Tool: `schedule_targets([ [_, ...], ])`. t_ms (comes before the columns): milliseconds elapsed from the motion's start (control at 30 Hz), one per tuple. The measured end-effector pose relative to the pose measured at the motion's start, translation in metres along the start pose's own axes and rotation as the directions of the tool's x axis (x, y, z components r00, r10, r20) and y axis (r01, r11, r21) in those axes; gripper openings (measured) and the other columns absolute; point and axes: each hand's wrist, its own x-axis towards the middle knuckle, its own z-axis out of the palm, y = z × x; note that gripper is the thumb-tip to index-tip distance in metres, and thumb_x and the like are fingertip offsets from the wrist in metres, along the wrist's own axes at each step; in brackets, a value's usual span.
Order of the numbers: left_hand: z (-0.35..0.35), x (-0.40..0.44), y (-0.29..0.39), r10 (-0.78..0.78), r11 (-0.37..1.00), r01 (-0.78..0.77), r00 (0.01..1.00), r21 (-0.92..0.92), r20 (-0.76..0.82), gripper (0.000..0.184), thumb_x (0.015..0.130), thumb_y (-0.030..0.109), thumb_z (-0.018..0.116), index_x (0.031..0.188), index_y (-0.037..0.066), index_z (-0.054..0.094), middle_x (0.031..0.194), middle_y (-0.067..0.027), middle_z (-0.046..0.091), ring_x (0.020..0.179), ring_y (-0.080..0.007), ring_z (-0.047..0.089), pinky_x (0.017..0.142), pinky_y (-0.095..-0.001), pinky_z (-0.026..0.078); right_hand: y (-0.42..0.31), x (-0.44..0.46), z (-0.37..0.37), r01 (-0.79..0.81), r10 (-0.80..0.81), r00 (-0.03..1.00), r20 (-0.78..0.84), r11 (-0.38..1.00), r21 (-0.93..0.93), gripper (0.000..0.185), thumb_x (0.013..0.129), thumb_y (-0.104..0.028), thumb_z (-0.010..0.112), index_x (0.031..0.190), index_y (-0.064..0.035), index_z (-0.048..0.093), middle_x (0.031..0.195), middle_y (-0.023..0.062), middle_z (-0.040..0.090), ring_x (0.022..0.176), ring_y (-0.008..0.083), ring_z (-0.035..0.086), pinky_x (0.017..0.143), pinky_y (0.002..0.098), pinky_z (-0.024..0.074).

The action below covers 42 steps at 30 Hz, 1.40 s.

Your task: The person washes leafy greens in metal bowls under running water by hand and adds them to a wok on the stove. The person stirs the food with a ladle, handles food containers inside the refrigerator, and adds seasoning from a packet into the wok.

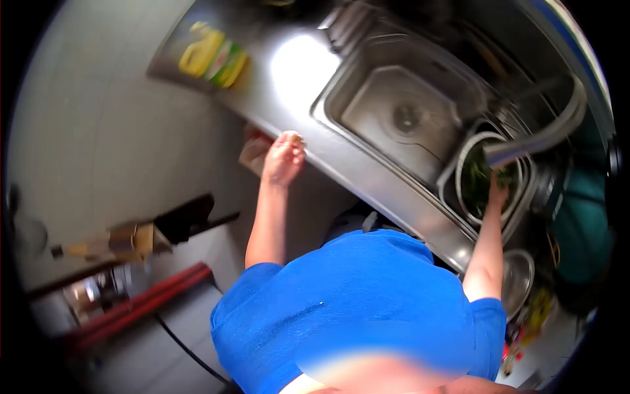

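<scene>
My right hand (499,192) reaches into a pale round basin (464,167) in the right-hand part of the sink. Dark leafy greens (475,180) lie in that basin, and some show at my fingers, which look closed on them. A thick, pale curved faucet spout (525,148) arches over the basin, close above the hand. My left hand (285,159) is raised by the counter's front edge, its fingers curled in. Something small and greenish may be at its fingertips, too blurred to name.
The steel sink bowl (374,115) has a drain in its floor. A yellow jug (211,56) with a green label stands at the counter's far left end. A metal bowl (518,282) sits right of my right arm. A red bar (141,305) lies lower left.
</scene>
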Motion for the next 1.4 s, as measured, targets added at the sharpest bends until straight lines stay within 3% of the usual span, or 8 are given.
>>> schedule_targets([
  [200,-0.184,-0.032,0.051,0.291,0.940,-0.125,0.778,0.317,-0.557,0.014,0.092,0.011,0.049,0.100,0.001,0.055,0.085,-0.0083,0.056,0.069,-0.0171,0.057,0.054,-0.0263,0.047,-0.086,-0.058,0.010,0.267,-0.065,0.923,0.378,0.818,-0.510,0.073,0.078,-0.036,0.066,0.137,-0.0103,0.033,0.144,0.0228,0.011,0.128,0.0435,0.023,0.099,0.0485,0.0328],
  [367,-0.251,-0.011,0.018,0.200,0.625,0.566,0.550,0.538,-0.811,0.021,0.079,0.007,0.056,0.098,0.001,0.061,0.088,-0.0114,0.065,0.088,-0.0259,0.063,0.071,-0.0356,0.052,-0.032,-0.028,0.008,0.140,-0.145,0.989,0.006,0.945,-0.296,0.050,0.075,-0.005,0.055,0.125,-0.0063,0.049,0.121,0.0251,0.049,0.117,0.0390,0.043,0.097,0.0425,0.0359],
  [567,-0.049,0.018,0.011,0.782,0.019,0.081,0.620,0.997,-0.066,0.016,0.080,0.009,0.056,0.092,0.000,0.061,0.086,-0.0103,0.064,0.079,-0.0211,0.059,0.075,-0.0325,0.048,-0.050,-0.087,0.008,0.095,-0.062,0.964,0.258,0.989,-0.117,0.053,0.061,-0.010,0.062,0.115,-0.0085,0.059,0.126,0.0232,0.046,0.119,0.0356,0.043,0.101,0.0380,0.0350],
  [800,0.171,0.056,-0.154,-0.133,0.171,-0.459,0.866,0.872,0.482,0.022,0.077,0.000,0.061,0.098,0.006,0.060,0.087,-0.0105,0.058,0.081,-0.0193,0.059,0.070,-0.0290,0.049,-0.089,-0.125,-0.022,-0.242,0.265,0.894,-0.362,0.964,0.109,0.061,0.073,-0.022,0.069,0.127,-0.0051,0.045,0.135,0.0258,0.032,0.125,0.0393,0.032,0.102,0.0441,0.0317],
  [967,0.231,0.103,-0.308,-0.498,0.188,-0.748,0.486,0.637,0.718,0.040,0.076,0.011,0.066,0.113,0.006,0.053,0.117,-0.0156,0.051,0.108,-0.0316,0.050,0.089,-0.0401,0.042,-0.102,-0.136,-0.020,-0.134,0.207,0.911,0.358,0.967,-0.218,0.060,0.074,-0.019,0.070,0.128,-0.0067,0.045,0.142,0.0180,0.025,0.126,0.0362,0.032,0.103,0.0387,0.0330],
  [1067,0.242,0.129,-0.367,-0.536,-0.034,-0.809,0.510,0.587,0.673,0.056,0.075,0.017,0.068,0.124,0.007,0.044,0.128,-0.0157,0.041,0.118,-0.0362,0.040,0.094,-0.0420,0.038,-0.087,-0.128,-0.024,-0.240,0.236,0.970,-0.053,0.967,-0.080,0.057,0.075,-0.017,0.068,0.127,-0.0080,0.046,0.139,0.0192,0.028,0.126,0.0365,0.032,0.102,0.0396,0.0344],
  [1267,0.237,0.159,-0.436,-0.609,-0.124,-0.556,0.697,0.822,0.379,0.065,0.073,0.023,0.069,0.130,0.011,0.040,0.134,-0.0218,0.036,0.118,-0.0372,0.041,0.093,-0.0430,0.039,-0.086,-0.097,0.011,-0.412,0.451,0.882,-0.133,0.878,0.245,0.073,0.072,-0.036,0.072,0.132,-0.0076,0.040,0.133,0.0188,0.041,0.125,0.0347,0.034,0.100,0.0396,0.0321],
  [1400,0.215,0.180,-0.466,-0.643,0.302,0.132,0.760,0.944,0.099,0.049,0.084,0.033,0.060,0.120,0.002,0.050,0.114,-0.0179,0.055,0.099,-0.0264,0.056,0.080,-0.0349,0.045,-0.087,-0.088,0.006,-0.338,0.499,0.867,0.016,0.564,0.754,0.061,0.078,-0.037,0.066,0.126,-0.0055,0.046,0.119,0.0173,0.053,0.111,0.0257,0.049,0.090,0.0330,0.0389],
])
